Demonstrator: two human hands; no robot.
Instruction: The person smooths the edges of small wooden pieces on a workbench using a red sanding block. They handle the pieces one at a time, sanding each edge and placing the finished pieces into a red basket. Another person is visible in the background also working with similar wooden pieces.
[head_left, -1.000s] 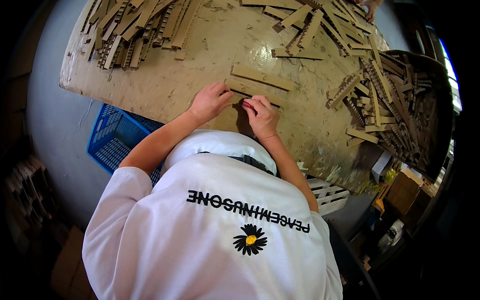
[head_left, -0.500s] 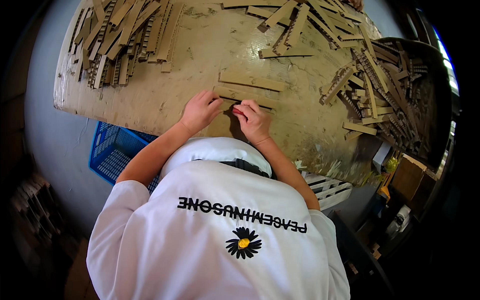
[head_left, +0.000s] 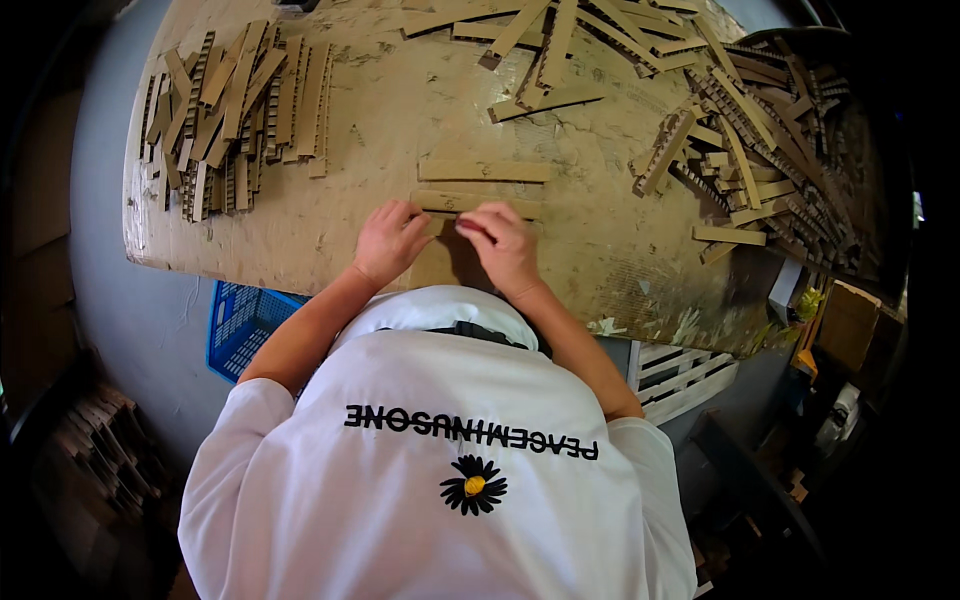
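Close in front of me a brown cardboard strip (head_left: 480,206) lies crosswise on the table, and a second strip (head_left: 485,172) rests just beyond it. My left hand (head_left: 392,242), its fingers bent and closed, is at the near strip's left end and seems to grip it. Pinched in my right hand (head_left: 505,246) is a small red object (head_left: 474,228), held right by the strip's near edge. Its kind is too small to tell, and my fingers cover most of it.
Cardboard strips with fluted edges lie piled at the far left (head_left: 238,110) and far right (head_left: 560,45) of the table (head_left: 390,130). A larger heap (head_left: 770,150) fills the right side. Below the table edge are a blue plastic crate (head_left: 235,325) and a white slatted crate (head_left: 690,385).
The view has shifted, so the table and its piles sit differently in the picture. My right hand with the red object has moved slightly nearer the strip; my left hand stays by its left end.
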